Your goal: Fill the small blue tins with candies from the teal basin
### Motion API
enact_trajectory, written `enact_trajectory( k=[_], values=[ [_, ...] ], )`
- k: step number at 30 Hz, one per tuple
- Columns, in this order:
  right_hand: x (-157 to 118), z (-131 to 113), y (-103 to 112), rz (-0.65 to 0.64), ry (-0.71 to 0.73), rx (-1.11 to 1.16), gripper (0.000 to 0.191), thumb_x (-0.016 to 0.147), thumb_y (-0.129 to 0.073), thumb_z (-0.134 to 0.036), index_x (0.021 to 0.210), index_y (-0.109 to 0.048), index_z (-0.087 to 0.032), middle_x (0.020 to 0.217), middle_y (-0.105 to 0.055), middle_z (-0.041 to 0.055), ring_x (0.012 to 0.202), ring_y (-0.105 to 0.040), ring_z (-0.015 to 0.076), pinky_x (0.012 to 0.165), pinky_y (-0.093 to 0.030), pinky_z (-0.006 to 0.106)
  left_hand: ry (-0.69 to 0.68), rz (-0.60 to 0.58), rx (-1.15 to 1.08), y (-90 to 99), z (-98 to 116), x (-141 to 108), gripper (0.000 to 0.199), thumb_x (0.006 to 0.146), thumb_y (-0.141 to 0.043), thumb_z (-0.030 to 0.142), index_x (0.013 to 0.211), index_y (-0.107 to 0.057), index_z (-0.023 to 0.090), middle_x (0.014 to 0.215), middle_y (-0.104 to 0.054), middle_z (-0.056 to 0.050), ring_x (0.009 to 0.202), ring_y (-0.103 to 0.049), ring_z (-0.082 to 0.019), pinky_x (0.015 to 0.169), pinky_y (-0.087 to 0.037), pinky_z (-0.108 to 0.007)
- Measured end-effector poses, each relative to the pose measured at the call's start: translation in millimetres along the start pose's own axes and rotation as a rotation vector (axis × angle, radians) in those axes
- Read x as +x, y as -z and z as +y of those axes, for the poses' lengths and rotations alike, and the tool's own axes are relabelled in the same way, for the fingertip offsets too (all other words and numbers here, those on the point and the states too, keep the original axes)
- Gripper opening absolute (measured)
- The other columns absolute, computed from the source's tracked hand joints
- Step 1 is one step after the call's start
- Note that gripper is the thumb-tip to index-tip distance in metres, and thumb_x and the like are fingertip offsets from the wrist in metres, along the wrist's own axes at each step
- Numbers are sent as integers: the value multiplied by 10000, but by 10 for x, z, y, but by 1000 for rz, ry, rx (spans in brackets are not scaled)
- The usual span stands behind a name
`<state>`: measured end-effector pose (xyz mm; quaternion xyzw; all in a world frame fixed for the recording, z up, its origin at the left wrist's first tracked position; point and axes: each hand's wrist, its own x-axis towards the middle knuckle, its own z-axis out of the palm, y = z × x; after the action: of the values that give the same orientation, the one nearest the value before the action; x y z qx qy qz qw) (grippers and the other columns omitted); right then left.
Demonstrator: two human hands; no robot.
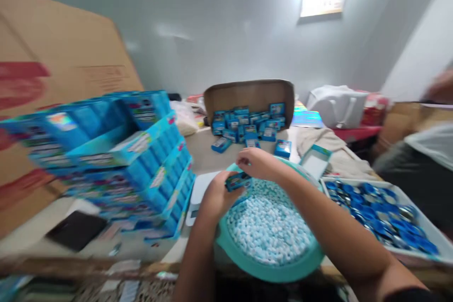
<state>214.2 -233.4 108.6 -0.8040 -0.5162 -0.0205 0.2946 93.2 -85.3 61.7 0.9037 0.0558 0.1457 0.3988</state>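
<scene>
My left hand [221, 193] is closed around a small blue printed box [238, 180] above the left rim of a teal basin [272, 274]. White and pale blue pellets or candies [272, 229] fill much of the basin. Just above and behind the box is my right hand [256, 161], its fingers curled together; whatever they may hold is hidden. Beyond both hands, a pile of similar small blue boxes [244, 125] lies in front of and inside an open brown carton [249, 87].
Stacked blue display cartons [141, 170] stand left, beside a large cardboard box [63, 37]. A white tray [439, 247] of blue and silver lids or tins is at right. A white scale-like device [198, 198] sits left of the basin. Another person's arm [442, 87] shows far right.
</scene>
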Motion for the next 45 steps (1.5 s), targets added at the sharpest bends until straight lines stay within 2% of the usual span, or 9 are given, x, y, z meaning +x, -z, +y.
enact_trajectory(
  k=[4, 11, 15, 18, 22, 27, 33, 38, 45],
  values=[
    [55, 13, 52, -23, -22, -62, 193, 839, -597, -113, 971, -729, -163, 934, -712, 11, 846, -609, 153, 765, -449, 238, -27, -16, 63, 25, -15, 115, 448, 745, -727, 427, 1128, -713, 196, 1106, -752, -89, 1037, -699, -306, 952, -547, -434],
    [119, 36, 60, -102, -13, -122, 241, 844, -603, -104, 1039, -741, -141, 968, -732, 49, 865, -597, 157, 736, -421, 239, -56, -21, 97, 42, -61, 179, 507, 739, -710, 523, 1134, -713, 204, 1099, -756, -82, 1006, -712, -316, 915, -565, -430],
    [112, 18, 60, -109, -46, -125, 187, 890, -586, -170, 969, -754, -154, 939, -742, 47, 825, -587, 156, 698, -386, 249, -55, -20, 93, 38, -47, 173, 451, 745, -716, 480, 1101, -718, 202, 1091, -754, -79, 1012, -702, -305, 946, -553, -431],
    [76, 10, 27, -91, -90, -120, 169, 911, -586, -207, 884, -746, -161, 887, -729, 46, 767, -556, 146, 676, -359, 257, -59, -39, 78, 24, -1, 120, 412, 749, -726, 382, 1113, -717, 189, 1098, -747, -83, 1040, -690, -291, 959, -537, -409],
    [18, 21, -63, -99, -58, -80, 181, 900, -575, -183, 779, -706, -150, 792, -681, 55, 693, -516, 145, 640, -330, 270, -57, -50, 41, -2, 50, 0, 386, 740, -737, 258, 1117, -727, 176, 1148, -736, -88, 1074, -669, -275, 981, -505, -377],
    [-23, 76, -153, -108, -50, -40, 249, 913, -547, -297, 734, -667, -173, 725, -648, 40, 673, -541, 161, 618, -331, 279, -8, -81, 35, -11, 56, -102, 381, 735, -767, 284, 1106, -748, 202, 1104, -736, -53, 1002, -675, -245, 867, -518, -319],
    [-79, 47, -180, -118, -100, -19, 400, 898, -575, -526, 674, -608, -196, 676, -632, 29, 615, -506, 160, 569, -308, 290, -30, -21, 107, -12, 103, -189, 336, 741, -767, 304, 1052, -737, 179, 1017, -717, -54, 956, -668, -259, 757, -484, -321],
    [-62, -35, -171, -90, -113, -16, 359, 865, -647, -488, 668, -604, -191, 662, -613, 6, 602, -468, 133, 553, -278, 277, 13, -14, 66, -2, 84, -162, 304, 715, -768, 259, 1007, -728, 185, 1032, -710, -49, 987, -652, -256, 832, -481, -330],
    [-33, -180, -68, -61, -142, -7, 214, 813, -754, -333, 715, -663, -166, 670, -610, -16, 601, -462, 102, 532, -275, 261, 9, -7, 17, 35, 68, -58, 299, 693, -714, 223, 986, -715, 168, 1040, -728, -80, 1009, -654, -271, 851, -494, -327]
  ],
)
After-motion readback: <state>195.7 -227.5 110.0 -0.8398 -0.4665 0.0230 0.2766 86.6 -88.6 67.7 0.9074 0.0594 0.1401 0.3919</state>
